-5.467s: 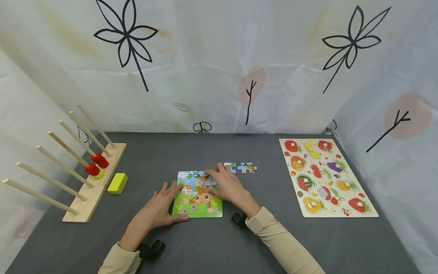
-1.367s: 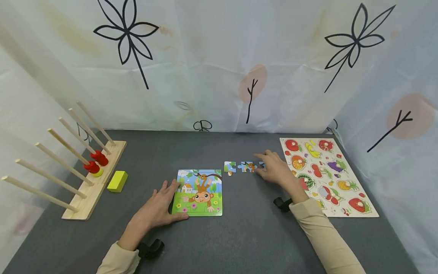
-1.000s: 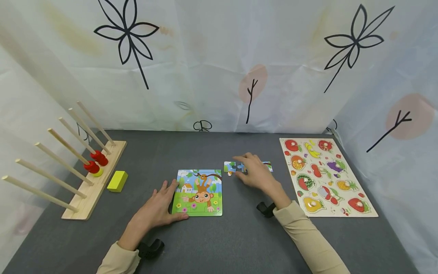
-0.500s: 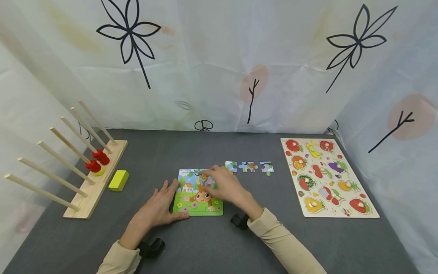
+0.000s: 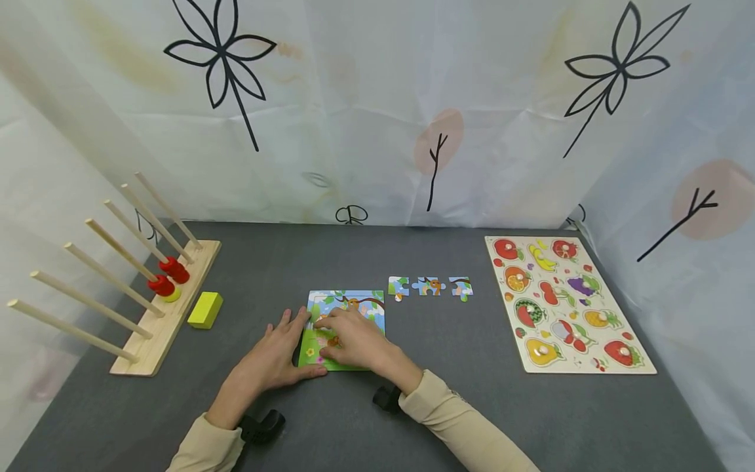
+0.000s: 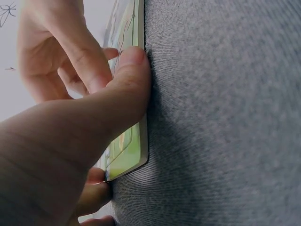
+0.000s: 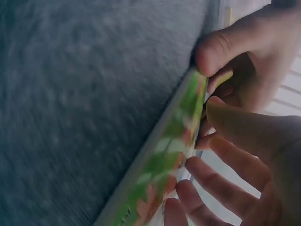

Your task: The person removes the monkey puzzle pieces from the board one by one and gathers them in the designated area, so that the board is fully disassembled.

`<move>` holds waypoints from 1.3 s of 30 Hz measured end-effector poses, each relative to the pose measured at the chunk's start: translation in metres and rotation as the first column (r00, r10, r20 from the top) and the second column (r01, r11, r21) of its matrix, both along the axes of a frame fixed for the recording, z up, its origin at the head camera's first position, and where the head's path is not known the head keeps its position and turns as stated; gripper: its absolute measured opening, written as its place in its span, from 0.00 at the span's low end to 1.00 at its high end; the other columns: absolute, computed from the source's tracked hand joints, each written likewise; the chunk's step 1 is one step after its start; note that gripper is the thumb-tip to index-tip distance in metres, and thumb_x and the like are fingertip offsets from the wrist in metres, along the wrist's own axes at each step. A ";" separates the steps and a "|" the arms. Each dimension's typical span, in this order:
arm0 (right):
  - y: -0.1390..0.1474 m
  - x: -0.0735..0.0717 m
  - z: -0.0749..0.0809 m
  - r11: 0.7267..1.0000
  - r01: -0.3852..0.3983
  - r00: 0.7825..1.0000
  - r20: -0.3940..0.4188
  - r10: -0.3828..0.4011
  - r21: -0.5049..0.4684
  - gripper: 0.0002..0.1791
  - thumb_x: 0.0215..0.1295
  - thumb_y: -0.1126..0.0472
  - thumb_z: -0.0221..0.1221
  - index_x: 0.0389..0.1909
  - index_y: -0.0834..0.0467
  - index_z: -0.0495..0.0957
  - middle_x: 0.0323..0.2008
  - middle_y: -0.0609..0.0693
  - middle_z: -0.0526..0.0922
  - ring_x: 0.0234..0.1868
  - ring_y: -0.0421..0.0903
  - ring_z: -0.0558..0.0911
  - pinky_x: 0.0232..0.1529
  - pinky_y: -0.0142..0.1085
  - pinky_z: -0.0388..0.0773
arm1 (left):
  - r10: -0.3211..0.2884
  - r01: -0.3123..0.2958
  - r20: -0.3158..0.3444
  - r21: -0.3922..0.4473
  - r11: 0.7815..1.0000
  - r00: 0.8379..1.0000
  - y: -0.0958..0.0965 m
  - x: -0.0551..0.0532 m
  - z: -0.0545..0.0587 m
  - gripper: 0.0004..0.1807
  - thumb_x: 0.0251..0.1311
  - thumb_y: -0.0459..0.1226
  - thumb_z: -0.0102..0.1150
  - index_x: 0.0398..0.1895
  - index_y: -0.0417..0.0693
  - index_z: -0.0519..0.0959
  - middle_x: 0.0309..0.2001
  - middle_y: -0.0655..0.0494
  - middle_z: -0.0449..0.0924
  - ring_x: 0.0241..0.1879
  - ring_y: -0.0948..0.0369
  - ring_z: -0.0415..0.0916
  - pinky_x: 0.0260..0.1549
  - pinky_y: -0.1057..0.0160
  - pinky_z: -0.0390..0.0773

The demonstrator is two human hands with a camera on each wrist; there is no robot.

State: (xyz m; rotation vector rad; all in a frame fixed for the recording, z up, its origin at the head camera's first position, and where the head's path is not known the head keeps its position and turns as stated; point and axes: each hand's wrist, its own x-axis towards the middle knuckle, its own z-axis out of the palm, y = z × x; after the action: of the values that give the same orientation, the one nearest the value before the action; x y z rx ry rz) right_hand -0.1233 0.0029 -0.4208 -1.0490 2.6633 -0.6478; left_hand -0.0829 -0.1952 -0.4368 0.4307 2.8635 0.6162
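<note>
A monkey jigsaw puzzle [image 5: 375, 357] in a flat square board lies on the grey table. My left hand [image 5: 267, 357] steadies it, fingers along its left side and thumb on its near edge, as the left wrist view shows. Over the middle of the puzzle reaches my right hand [image 5: 356, 341], its fingertips on the picture and its thumb apart from them; the monkey is mostly hidden beneath. No loose piece shows between those fingers. Beyond the board's far right corner lie three separate pieces in a row: a left one [image 5: 398, 286], a middle one [image 5: 428, 286] and a right one [image 5: 461, 286].
On the left stands a wooden peg rack [image 5: 147, 341] with red and yellow beads on two pegs. A yellow block [image 5: 205, 310] lies beside it. A fruit knob puzzle board [image 5: 566, 305] lies on the right. Patterned cloth [image 5: 377, 131] hangs behind the table.
A third loose piece has joined the two in the row. My right hand went from that row to the puzzle's upper right, then down to its middle. My left hand has stayed put.
</note>
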 end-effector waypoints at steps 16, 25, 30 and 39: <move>-0.006 0.006 -0.003 0.998 0.028 0.999 -0.025 -0.026 0.057 0.30 0.61 0.50 0.73 0.64 0.52 0.81 0.52 0.48 0.80 0.43 0.41 0.75 0.33 0.27 0.72 | -0.006 0.006 -0.004 -0.001 1.000 1.000 0.000 -0.001 -0.001 0.62 0.50 0.57 0.77 0.78 0.32 0.55 0.75 0.28 0.61 0.74 0.26 0.55 0.62 0.21 0.61; -0.003 0.000 -0.002 0.995 0.025 1.000 -0.012 -0.024 0.096 0.36 0.60 0.45 0.73 0.68 0.52 0.77 0.62 0.50 0.76 0.53 0.47 0.75 0.51 0.38 0.80 | 0.000 0.000 0.007 -0.004 1.000 1.000 0.001 -0.002 0.000 0.63 0.50 0.59 0.76 0.78 0.32 0.55 0.75 0.28 0.61 0.75 0.27 0.54 0.64 0.22 0.61; -0.004 -0.004 -0.001 0.997 -0.017 1.000 0.012 0.016 0.081 0.41 0.60 0.47 0.73 0.72 0.55 0.72 0.59 0.51 0.75 0.45 0.43 0.73 0.42 0.31 0.74 | 0.002 -0.002 0.009 -0.008 1.000 1.000 0.000 -0.001 0.000 0.63 0.50 0.58 0.76 0.78 0.31 0.54 0.75 0.28 0.60 0.75 0.27 0.54 0.64 0.22 0.60; -0.011 -0.012 -0.002 0.999 0.027 0.994 0.102 -0.030 0.036 0.30 0.68 0.54 0.67 0.70 0.54 0.74 0.57 0.51 0.75 0.38 0.39 0.70 0.34 0.27 0.67 | 0.004 -0.004 0.017 -0.008 1.000 1.000 0.001 0.000 0.000 0.63 0.51 0.58 0.76 0.79 0.31 0.53 0.76 0.28 0.60 0.76 0.27 0.52 0.64 0.22 0.60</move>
State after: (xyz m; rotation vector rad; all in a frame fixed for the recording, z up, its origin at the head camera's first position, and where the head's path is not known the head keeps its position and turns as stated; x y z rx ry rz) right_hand -0.1351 -0.0085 -0.4231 -0.9436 2.5958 -0.6411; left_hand -0.0831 -0.1942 -0.4363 0.4171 2.8506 0.6053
